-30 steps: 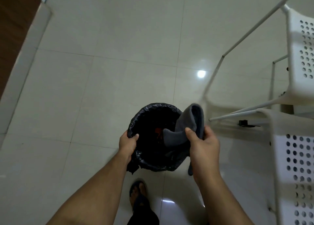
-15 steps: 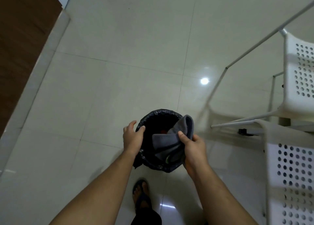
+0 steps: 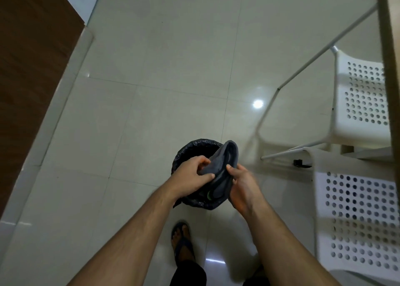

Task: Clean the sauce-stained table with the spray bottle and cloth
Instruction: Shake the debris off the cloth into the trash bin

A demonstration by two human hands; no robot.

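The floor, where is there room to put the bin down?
Bare tiles lie left of the bin, out to the pale skirting by the wooden door, and beyond it up the picture. Right is crowded: white chairs and their thin legs. Below it stands a sandalled foot. Both the left hand and right hand hold the grey cloth over the bin.

Both forearms are bare, with no sleeves showing. A dark flip-flop is on one foot. Dark shorts cover the legs.
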